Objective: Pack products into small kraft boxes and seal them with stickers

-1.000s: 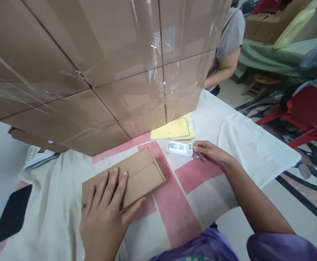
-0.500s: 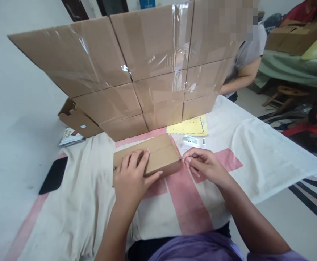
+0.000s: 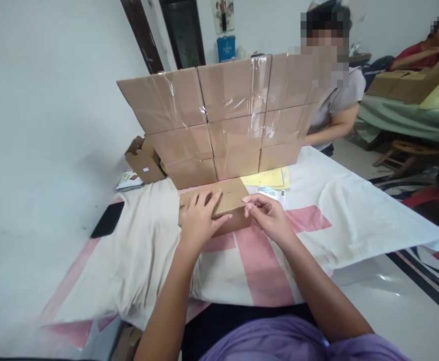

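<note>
The box (image 3: 232, 192) lies flat on the worktop (image 3: 339, 195), in front of the person. The left hand (image 3: 200, 219) rests on its top, fingers spread open; light, even pressure should stop it sliding without denting the card. The right hand (image 3: 269, 214) has its fingers pinched closed at the box's right end, whether on something thin one cannot tell. Working close to that edge, clear of the white dispenser (image 3: 279, 194) just behind, seems best.
</note>
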Motion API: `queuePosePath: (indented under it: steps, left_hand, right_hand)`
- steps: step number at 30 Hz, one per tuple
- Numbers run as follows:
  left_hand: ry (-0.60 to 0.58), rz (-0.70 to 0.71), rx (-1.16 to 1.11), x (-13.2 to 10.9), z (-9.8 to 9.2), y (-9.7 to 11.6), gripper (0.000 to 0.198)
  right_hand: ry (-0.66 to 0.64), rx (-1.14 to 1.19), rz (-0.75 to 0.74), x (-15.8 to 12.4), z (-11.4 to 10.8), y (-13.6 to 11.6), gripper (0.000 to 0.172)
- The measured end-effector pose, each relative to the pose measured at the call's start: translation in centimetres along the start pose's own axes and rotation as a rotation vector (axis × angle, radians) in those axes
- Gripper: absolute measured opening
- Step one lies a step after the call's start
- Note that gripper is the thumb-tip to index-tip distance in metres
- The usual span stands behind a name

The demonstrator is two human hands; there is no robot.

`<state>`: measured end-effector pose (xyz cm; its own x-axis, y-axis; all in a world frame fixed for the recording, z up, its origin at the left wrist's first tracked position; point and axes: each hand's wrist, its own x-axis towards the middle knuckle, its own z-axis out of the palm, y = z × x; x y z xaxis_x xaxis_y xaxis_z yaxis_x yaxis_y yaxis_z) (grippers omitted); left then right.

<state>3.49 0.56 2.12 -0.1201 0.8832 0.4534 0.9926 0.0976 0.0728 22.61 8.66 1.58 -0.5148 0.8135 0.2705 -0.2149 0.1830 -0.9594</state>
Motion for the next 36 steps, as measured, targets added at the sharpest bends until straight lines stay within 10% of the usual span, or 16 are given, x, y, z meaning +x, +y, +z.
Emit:
queuePosePath:
  steps: [11, 23, 36]
  left_hand:
    - [0.388, 0.153, -0.713, -0.3, 0.1, -0.7, 0.025]
    - [0.46, 0.08, -0.875, -1.0, 1.0, 3.1, 0.004]
    - [0.458, 0.134, -0.877, -1.5, 1.2, 3.4, 0.009]
  right_hand:
    - [0.089, -0.234, -0.268, 0.1, 1.0, 1.3, 0.024]
    - [0.006, -0.511, -0.592, -1.3, 2.0, 2.1, 0.022]
    - [0.035, -0.44, -0.485, -1.9, 2.3, 2.8, 0.015]
